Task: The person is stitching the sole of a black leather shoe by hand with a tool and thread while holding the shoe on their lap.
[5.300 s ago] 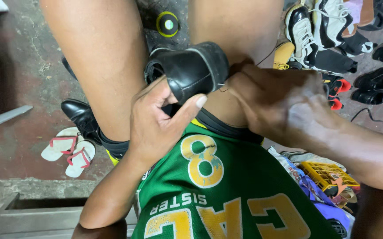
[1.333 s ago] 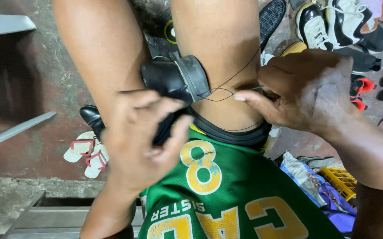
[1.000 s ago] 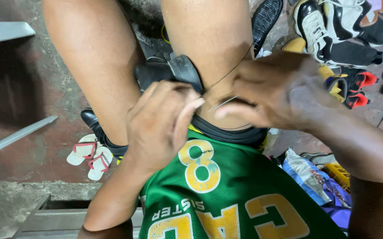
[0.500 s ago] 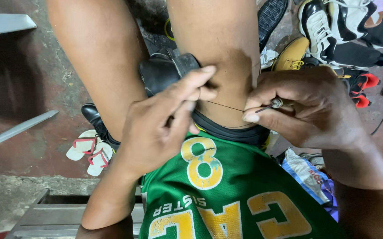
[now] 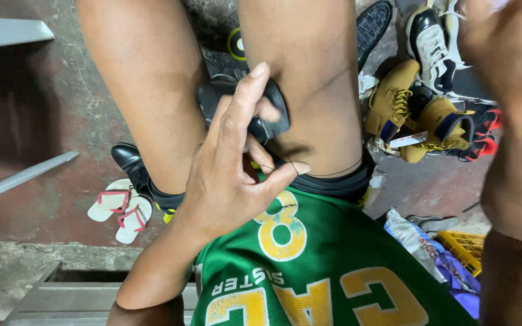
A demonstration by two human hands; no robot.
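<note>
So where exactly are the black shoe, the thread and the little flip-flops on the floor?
black shoe (image 5: 212, 96): head view, on its dark upper between the knees.
thread (image 5: 333, 175): head view, on the thin strand across the thigh.
flip-flops (image 5: 119, 208): head view, on the pale soles with red straps.

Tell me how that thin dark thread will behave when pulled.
The thin dark thread is likely limp, since it curves from the black leather shoe past the left hand. Probably slippery too, being very fine. The right hand is blurred.

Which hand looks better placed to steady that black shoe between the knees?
Probably the left hand: its fingers already rest on the black shoe. The right hand is raised far off at the frame's edge.
</note>
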